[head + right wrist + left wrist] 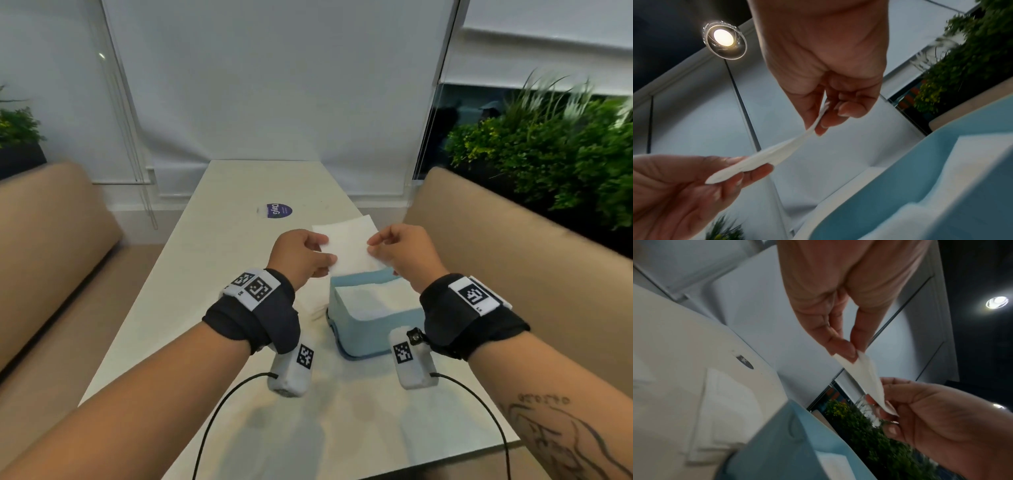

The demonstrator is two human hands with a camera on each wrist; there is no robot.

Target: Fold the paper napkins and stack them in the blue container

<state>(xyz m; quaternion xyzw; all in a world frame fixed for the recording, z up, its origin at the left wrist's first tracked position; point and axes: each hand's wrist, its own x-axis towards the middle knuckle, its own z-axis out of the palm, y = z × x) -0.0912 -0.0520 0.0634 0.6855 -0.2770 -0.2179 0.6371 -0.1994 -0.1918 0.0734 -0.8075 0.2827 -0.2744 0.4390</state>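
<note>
A folded white napkin (349, 257) hangs in the air just beyond the far rim of the blue container (376, 330). My left hand (327, 258) pinches its left end and my right hand (373, 248) pinches its right end. The left wrist view shows the napkin (865, 374) edge-on between the left hand (854, 352) and the right hand (879, 402). In the right wrist view the right hand (818, 125) pinches the napkin (764, 157). White folded napkins (370, 298) lie stacked inside the container (900, 186). More flat napkins (346, 226) lie on the table behind.
The narrow white table (239, 274) runs away from me, with a round purple sticker (279, 210) near its far end. Beige sofas (51, 246) flank both long sides. Green plants (548, 154) stand at the back right. Black cables (219, 411) trail from both wrists.
</note>
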